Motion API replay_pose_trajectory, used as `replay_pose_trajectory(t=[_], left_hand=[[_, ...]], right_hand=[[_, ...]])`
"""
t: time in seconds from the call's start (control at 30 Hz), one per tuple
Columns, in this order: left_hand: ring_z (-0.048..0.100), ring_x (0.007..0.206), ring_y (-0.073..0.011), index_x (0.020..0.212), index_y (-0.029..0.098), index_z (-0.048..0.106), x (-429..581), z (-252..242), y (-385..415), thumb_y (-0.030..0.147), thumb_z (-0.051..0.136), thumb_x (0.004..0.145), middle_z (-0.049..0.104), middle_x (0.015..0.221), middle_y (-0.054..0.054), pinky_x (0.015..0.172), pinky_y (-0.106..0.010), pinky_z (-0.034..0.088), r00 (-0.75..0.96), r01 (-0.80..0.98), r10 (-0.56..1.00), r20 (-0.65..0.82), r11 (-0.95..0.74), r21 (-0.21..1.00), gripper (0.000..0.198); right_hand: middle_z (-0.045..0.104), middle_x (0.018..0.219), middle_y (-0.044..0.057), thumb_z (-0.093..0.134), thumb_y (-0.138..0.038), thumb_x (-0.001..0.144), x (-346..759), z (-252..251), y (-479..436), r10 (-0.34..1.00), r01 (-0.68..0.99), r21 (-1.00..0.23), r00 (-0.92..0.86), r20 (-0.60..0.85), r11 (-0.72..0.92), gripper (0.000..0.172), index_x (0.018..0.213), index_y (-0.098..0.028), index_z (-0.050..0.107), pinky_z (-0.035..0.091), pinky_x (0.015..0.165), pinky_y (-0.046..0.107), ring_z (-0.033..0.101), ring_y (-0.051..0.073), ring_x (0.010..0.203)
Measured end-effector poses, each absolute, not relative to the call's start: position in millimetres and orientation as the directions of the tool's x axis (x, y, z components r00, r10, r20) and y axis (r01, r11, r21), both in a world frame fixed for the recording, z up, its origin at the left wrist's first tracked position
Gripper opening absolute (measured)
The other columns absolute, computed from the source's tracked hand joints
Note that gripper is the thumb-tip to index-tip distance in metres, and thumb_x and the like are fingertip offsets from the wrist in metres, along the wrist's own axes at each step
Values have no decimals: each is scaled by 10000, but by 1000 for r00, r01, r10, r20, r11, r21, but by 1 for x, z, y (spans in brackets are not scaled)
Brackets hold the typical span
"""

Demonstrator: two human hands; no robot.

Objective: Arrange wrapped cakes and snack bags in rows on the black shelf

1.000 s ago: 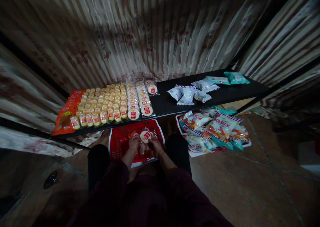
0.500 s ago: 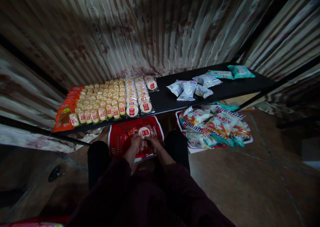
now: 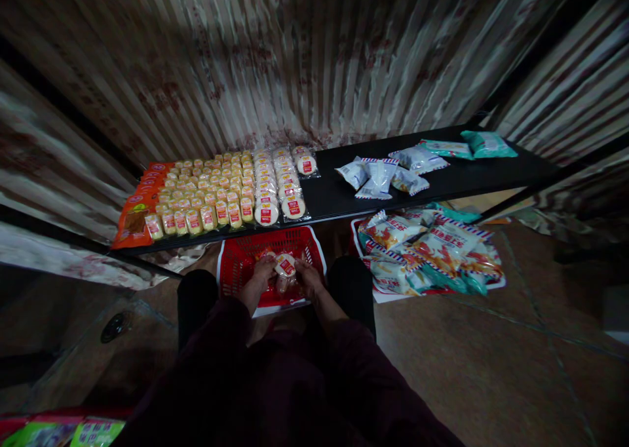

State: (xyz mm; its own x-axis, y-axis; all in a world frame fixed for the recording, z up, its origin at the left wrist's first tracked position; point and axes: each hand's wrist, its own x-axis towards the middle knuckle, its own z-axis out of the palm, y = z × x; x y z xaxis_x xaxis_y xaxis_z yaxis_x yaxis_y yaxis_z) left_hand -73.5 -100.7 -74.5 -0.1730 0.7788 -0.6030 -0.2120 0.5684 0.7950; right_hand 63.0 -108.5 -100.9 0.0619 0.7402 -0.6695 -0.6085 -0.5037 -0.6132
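Observation:
Both of my hands are down in a red plastic basket [image 3: 236, 267] on the floor between my knees. My left hand [image 3: 263, 271] and my right hand [image 3: 308, 278] close together around a stack of round wrapped cakes [image 3: 285, 267] with red and white labels. The top cake faces up between my fingers. More such cakes may lie under my hands, but they are hidden. Just beyond the basket, a low black shelf [image 3: 334, 201] carries rows of the same round cakes [image 3: 280, 188] beside rows of small yellow wrapped pastries [image 3: 206, 198].
Orange packets [image 3: 135, 217] line the shelf's left end; white and teal snack bags [image 3: 388, 175] lie to the right. A tray of colourful snack bags [image 3: 427, 250] sits on the floor at right. Corrugated metal wall behind. Green packets [image 3: 93, 430] show bottom left.
My hands have stayed in the basket, gathering the round cakes and lifting them slightly. My head has shifted, so the shelf sits a little lower and further right in view.

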Motion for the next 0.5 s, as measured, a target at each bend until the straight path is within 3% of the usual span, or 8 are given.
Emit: replay_pose_trajectory(t=[0.17,0.5], left_hand=[[618,646,-102,837,162,587,-62,-73,-102,107,647,726,638,709,-6,641,-204,478,-209,-285,739,-641,581,762,138],[608,619,-97,851,164,615,-52,-59,-102,30,641,665,644,740,-12,633,-215,485,-173,-306,746,-643,580,755,230]], right_hand=[[647,536,-29,663,-114,636,66,-102,-108,724,-618,-622,121,-679,-480,139,747,-186,621,527,590,283,649,175,578],[623,537,-48,616,-87,632,63,-98,-109,717,-641,-599,108,-689,-479,191,785,-190,566,488,523,236,592,124,477]])
